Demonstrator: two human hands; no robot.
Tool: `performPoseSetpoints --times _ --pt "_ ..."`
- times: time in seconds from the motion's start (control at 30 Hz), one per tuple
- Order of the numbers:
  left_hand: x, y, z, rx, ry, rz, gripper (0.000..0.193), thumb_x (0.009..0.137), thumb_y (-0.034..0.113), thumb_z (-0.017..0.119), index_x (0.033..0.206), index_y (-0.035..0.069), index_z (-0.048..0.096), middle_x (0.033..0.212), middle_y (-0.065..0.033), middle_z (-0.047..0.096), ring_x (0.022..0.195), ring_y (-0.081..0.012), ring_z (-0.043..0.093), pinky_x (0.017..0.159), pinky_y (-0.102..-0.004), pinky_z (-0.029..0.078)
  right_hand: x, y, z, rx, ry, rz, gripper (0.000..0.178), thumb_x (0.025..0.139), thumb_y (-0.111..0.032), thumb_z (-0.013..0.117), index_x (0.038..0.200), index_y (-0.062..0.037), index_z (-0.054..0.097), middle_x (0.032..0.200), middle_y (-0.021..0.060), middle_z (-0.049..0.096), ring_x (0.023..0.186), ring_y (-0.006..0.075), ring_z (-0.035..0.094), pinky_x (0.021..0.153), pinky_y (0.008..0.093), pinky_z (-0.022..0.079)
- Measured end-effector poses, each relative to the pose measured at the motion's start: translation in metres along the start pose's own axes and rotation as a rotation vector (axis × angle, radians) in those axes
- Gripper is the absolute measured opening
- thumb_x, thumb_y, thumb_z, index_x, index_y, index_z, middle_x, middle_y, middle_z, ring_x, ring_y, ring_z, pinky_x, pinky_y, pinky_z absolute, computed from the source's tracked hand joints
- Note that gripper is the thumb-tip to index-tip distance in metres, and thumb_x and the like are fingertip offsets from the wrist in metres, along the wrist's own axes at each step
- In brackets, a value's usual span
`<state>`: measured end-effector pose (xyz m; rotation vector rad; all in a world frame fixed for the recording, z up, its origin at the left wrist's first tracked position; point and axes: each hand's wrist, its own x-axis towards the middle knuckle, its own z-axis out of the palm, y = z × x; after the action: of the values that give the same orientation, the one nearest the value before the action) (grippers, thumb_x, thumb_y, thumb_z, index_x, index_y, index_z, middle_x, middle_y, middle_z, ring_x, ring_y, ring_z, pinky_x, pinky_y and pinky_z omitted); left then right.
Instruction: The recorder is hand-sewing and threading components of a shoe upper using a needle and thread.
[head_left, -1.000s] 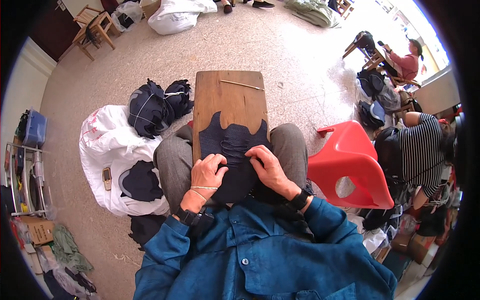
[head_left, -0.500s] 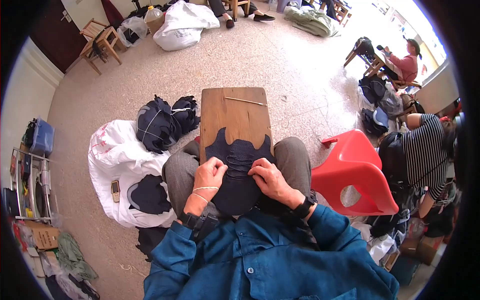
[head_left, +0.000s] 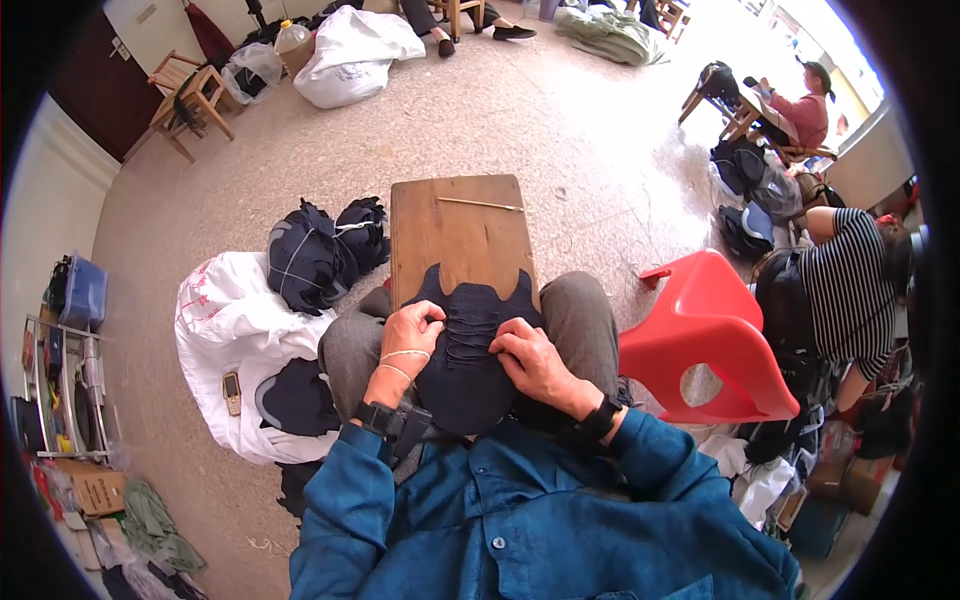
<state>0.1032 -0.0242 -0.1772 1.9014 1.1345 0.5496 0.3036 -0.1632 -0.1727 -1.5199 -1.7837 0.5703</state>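
A flat dark navy fabric piece [head_left: 465, 395], probably a shoe upper, lies across my lap and the near end of a wooden board [head_left: 460, 235]. Rows of thin cord cross its middle, and two pointed tabs stick out at its far end. My left hand [head_left: 408, 335] pinches at the left ends of the upper rows, thumb against forefinger. On the other side, my right hand [head_left: 530, 358] has its fingers bent and pressed together at the right ends of the cords. A thin pale stick-like tool [head_left: 480, 203] rests near the board's far edge.
Left of my knees, a white sack [head_left: 235, 325] bears a mobile phone [head_left: 232, 393] and another dark piece [head_left: 300, 397]. Beyond it sits a tied dark bundle [head_left: 310, 255]. A red plastic stool [head_left: 700, 330] stands at right, beside a person in a striped top [head_left: 850, 285].
My left hand has moved a little farther up the left side of the cord rows. My right hand stays at the right ends. The whole view has shifted slightly.
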Motion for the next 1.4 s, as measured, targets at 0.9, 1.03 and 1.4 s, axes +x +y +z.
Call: performPoseSetpoints --times 0.9,1.03,1.4 --pt "0.008 -0.003 -0.001 0.094 -0.019 -0.013 0.009 0.077 0.015 0.075 0.081 0.009 0.071 0.055 -0.0018 0.052 0.051 -0.0128 0.050 0.052 -0.0311 0.041 0.069 0.010 0.027 -0.091 0.070 0.019 0.008 0.085 -0.012 0.063 0.083 -0.0042 0.062 0.081 0.0151 0.061 0.079 0.0377 0.063 0.069 0.0474 0.051" --pt "0.010 -0.005 -0.001 0.089 -0.034 -0.025 0.008 0.077 0.016 0.075 0.080 0.009 0.071 0.053 -0.0007 0.050 0.050 -0.0114 0.047 0.051 -0.0309 0.039 0.072 0.012 0.028 -0.133 0.036 0.058 0.008 0.083 -0.012 0.063 0.081 -0.0040 0.061 0.081 0.0152 0.061 0.080 0.0376 0.063 0.069 0.0475 0.050" --pt "0.009 -0.008 0.002 0.096 -0.048 -0.001 0.010 0.079 0.020 0.073 0.083 0.011 0.072 0.059 -0.0049 0.059 0.056 -0.0208 0.059 0.056 -0.0351 0.046 0.064 0.030 0.020 0.109 0.043 0.015 0.009 0.088 -0.009 0.061 0.093 -0.0013 0.062 0.091 0.0184 0.063 0.090 0.0387 0.063 0.079 0.0446 0.052"
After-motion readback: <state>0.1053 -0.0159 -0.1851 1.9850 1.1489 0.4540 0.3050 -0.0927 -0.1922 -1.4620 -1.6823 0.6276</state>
